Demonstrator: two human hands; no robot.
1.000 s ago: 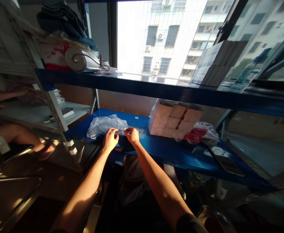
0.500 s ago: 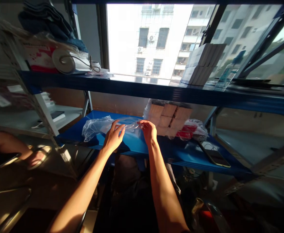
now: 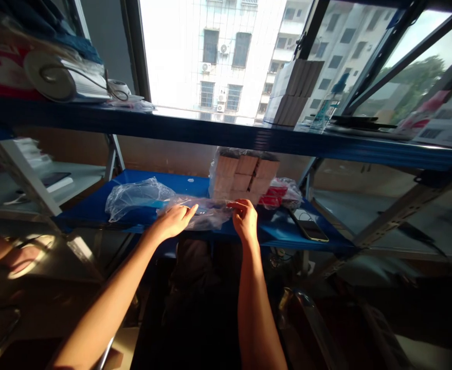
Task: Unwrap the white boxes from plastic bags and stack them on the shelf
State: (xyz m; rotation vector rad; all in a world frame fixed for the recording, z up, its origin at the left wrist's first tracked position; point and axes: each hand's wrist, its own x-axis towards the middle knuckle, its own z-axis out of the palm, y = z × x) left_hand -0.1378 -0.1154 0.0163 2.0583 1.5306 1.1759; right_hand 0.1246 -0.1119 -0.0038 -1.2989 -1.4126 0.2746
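Note:
A clear plastic bag (image 3: 210, 218) is stretched between my two hands above the front of the blue shelf. My left hand (image 3: 175, 220) is closed on its left part, the thumb pressed on top and pointing right. At the other end, my right hand (image 3: 245, 216) pinches the bag's edge between thumb and fingers. More crumpled clear plastic (image 3: 133, 198) lies on the shelf to the left; whether it joins the held bag I cannot tell. Behind my right hand stands a plastic-wrapped stack of small boxes (image 3: 243, 177).
On the blue shelf (image 3: 123, 177), a red plastic-wrapped pack (image 3: 274, 197) and a phone (image 3: 313, 229) lie to the right. An upper blue shelf (image 3: 195, 131) crosses in front, bearing white boxes (image 3: 293, 92) and a bottle (image 3: 328, 105). Another person's foot (image 3: 25, 257) is at lower left.
The bag has been drawn out wider and lower, towards me. My left hand has turned flatter and closed on the plastic; my hands are farther apart. The view has swung right.

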